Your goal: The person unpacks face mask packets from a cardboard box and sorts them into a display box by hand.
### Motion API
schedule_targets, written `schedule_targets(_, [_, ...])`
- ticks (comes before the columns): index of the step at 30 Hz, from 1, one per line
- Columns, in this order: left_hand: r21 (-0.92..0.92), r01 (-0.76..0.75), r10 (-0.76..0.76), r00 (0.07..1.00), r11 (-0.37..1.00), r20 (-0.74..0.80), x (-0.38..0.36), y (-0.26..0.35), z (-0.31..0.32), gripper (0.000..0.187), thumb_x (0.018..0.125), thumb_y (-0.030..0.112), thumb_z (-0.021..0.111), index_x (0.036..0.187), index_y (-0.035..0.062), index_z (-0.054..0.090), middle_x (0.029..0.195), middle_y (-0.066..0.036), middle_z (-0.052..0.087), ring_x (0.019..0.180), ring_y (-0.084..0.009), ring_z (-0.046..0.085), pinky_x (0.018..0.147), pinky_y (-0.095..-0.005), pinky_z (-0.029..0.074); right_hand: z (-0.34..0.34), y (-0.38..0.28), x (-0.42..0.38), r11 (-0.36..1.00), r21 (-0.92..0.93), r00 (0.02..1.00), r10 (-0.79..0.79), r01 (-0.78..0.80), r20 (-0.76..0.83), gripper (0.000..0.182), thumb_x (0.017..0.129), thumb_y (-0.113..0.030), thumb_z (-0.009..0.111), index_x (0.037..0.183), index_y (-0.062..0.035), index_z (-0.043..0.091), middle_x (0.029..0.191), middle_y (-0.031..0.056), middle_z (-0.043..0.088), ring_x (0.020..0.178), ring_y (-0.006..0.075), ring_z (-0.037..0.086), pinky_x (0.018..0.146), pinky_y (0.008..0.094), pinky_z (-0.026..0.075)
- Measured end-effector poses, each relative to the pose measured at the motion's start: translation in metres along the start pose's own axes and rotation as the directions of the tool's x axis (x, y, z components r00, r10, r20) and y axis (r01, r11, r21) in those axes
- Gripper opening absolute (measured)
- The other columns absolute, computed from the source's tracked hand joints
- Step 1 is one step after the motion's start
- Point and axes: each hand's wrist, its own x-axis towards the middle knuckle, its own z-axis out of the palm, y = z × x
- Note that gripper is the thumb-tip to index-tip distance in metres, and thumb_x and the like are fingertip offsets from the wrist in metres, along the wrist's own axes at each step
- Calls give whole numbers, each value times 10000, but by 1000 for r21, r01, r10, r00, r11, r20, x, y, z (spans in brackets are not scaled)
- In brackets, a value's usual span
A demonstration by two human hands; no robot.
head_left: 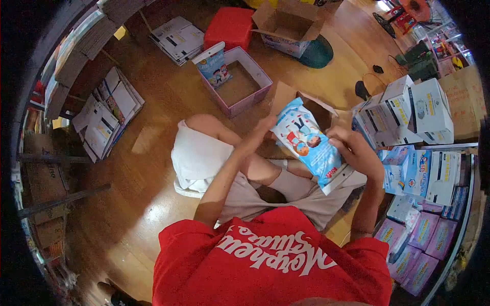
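Note:
A light-blue plastic packet (302, 140) printed with two cartoon children and "Kids" lettering is tilted in front of my lap. My left hand (264, 130) grips its upper left edge, the fingers partly hidden behind it. On the packet's right edge, my right hand (354, 148) is closed with the thumb on the front. Just beyond the packet is an open cardboard box (287, 97), mostly covered by it. Farther ahead, an open pink-and-white box (248, 103) has a similar blue packet (214, 69) standing against its left wall.
Flattened cartons (107, 115) lie on the wooden floor at left, with another stack (177, 38) ahead. A red stool (228, 28) and an open carton (286, 33) stand at the back. White boxes (431, 109) and pink boxes (423, 229) are stacked at right.

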Motion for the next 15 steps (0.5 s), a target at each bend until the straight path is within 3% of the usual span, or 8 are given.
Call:
schedule_targets(2, [206,125,-153,981,970,121,-9,17,2,440,873,279,651,1227,45,537,1149,-52,607,1011,-128,569,868,-279,464,-2,-5,11,985,-159,997,-64,71,44,167,938,-136,499,1018,4,545,955,110,580,897,187,556,786,323,434])
schedule_targets(5, [48,68,-67,998,997,-21,-7,12,-3,411,822,225,717,1164,46,575,1071,-29,640,978,-123,584,866,-283,461,-11,-3,21,994,81,992,-63,72,-107,275,902,-150,573,1139,-11,554,1039,86,605,994,189,560,862,313,431])
schedule_targets(8, [-264,-76,2,964,962,-267,-4,8,2,385,821,247,718,1129,50,598,1069,-40,640,978,-128,589,856,-281,465,-17,-4,40,985,116,881,-57,125,-469,449,845,-177,658,1248,-30,525,1122,64,597,1021,166,550,897,297,428])
schedule_targets(9, [-339,-119,27,964,933,-266,-1,4,-1,376,818,235,723,1125,57,600,1072,-47,639,984,-136,595,869,-280,462,-25,4,46,835,541,960,56,105,-273,538,789,-192,720,1265,-42,519,1111,47,601,963,134,557,855,287,448])
schedule_targets(12, [-244,-127,20,917,961,-398,0,7,-2,371,817,171,721,1139,44,587,1053,-46,645,1002,-148,597,913,-303,455,-20,24,76,908,417,975,60,35,-212,531,765,-187,742,1237,-49,543,1053,23,618,910,101,563,797,257,460])
schedule_targets(15, [-147,-166,109,936,975,-335,-4,23,-6,425,812,110,710,1191,29,536,1129,-80,611,1085,-169,558,983,-322,410,-27,8,114,930,363,977,134,-65,-168,406,746,-175,749,1115,-49,635,977,14,658,842,90,574,736,243,465])
